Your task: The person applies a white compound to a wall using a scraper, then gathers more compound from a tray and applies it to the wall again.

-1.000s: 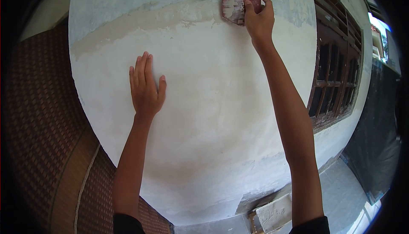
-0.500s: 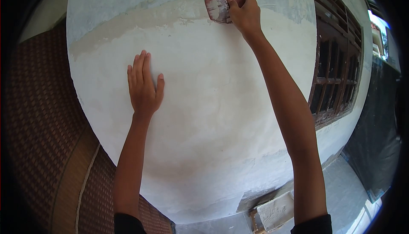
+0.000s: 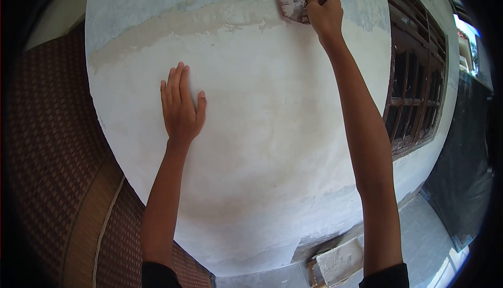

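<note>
The right hand (image 3: 326, 15) grips reddish sandpaper (image 3: 291, 1) (dusted white) against the wall (image 3: 272, 131) near its top edge. The left hand (image 3: 182, 111) lies open, flat on it. Most looks smooth white; a grey band (image 3: 173, 28) and bluish top seem left.

One head-worn fisheye camera faces the white wall (image 3: 251, 146) from nearby

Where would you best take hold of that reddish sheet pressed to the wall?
Probably by its right edge, coming from below right, as the right hand does. The sheet lies flat on the wall, so fingers laid over its back press it down and leave the dusty left part free.
</note>
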Demonstrator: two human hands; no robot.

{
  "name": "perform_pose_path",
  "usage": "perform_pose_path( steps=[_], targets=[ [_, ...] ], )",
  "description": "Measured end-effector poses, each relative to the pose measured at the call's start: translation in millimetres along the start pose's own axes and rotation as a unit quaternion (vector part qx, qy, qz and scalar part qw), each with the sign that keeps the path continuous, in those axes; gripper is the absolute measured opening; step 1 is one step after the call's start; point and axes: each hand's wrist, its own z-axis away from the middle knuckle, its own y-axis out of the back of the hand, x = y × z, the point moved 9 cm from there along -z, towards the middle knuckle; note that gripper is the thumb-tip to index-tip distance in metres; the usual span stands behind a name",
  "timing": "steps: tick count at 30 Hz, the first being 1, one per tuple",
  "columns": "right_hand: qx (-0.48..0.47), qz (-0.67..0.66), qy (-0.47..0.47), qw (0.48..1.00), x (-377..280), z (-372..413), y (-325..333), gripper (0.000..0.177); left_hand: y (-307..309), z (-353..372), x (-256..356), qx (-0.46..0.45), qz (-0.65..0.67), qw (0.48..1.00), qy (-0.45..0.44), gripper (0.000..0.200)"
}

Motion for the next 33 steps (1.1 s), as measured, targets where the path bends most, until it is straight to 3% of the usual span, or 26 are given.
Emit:
perform_pose_path(
  steps=[3, 5, 8, 11, 12, 15, 19, 22, 23, 28, 31, 33],
  targets=[
    [-0.043, 0.056, 0.048, 0.996, -16.4, 13.8, -14.7, 0.038, 3.4, -0.8, 1.3, 0.012, -0.022, 1.000, -0.014, 0.062],
    [-0.024, 0.072, 0.006, 0.997, 4.1, 9.0, -10.1, 0.038, 4.0, -1.1, 2.2, 0.012, -0.020, 1.000, -0.015, 0.062],
    [0.048, 0.039, 0.007, 0.998, 8.6, 0.3, 19.2, 0.039, 4.2, -0.9, 2.0, 0.012, -0.020, 1.000, -0.008, 0.061],
    [0.007, -0.032, -0.028, 0.999, 2.6, 10.2, 2.5, 0.038, 3.8, -1.0, 1.2, 0.015, -0.018, 1.000, -0.009, 0.061],
    [0.004, 0.037, 0.030, 0.999, -9.0, 15.5, -3.9, 0.038, 4.6, -0.8, 2.1, 0.020, -0.017, 0.999, -0.017, 0.061],
    [0.003, 0.076, 0.009, 0.997, 8.5, 10.2, -5.6, 0.038, 4.6, -1.0, 1.7, 0.017, -0.014, 1.000, -0.019, 0.061],
    [0.050, -0.010, -0.035, 0.998, 11.4, 4.4, 21.7, 0.038, 3.5, -0.9, 1.7, 0.013, -0.019, 1.000, -0.007, 0.061],
    [0.007, 0.037, 0.036, 0.999, -6.9, 15.3, -3.9, 0.040, 4.1, -1.2, 2.9, 0.020, -0.021, 0.999, -0.017, 0.062],
    [-0.030, 0.049, 0.017, 0.998, -1.9, 19.0, -13.2, 0.039, 4.5, -0.8, 2.5, 0.018, -0.020, 1.000, -0.017, 0.062],
    [0.062, 0.000, -0.032, 0.998, 10.3, 9.8, 34.7, 0.037, 5.5, -0.8, 3.4, 0.017, -0.018, 1.000, -0.010, 0.062],
    [0.050, -0.049, -0.040, 0.997, -1.2, 17.0, 23.4, 0.037, 5.1, -1.9, 4.0, 0.021, -0.017, 1.000, -0.012, 0.062],
    [0.005, 0.021, 0.022, 1.000, -6.2, 18.4, -1.8, 0.038, 4.8, -0.8, 3.3, 0.015, -0.020, 1.000, -0.012, 0.062]
  ],
)
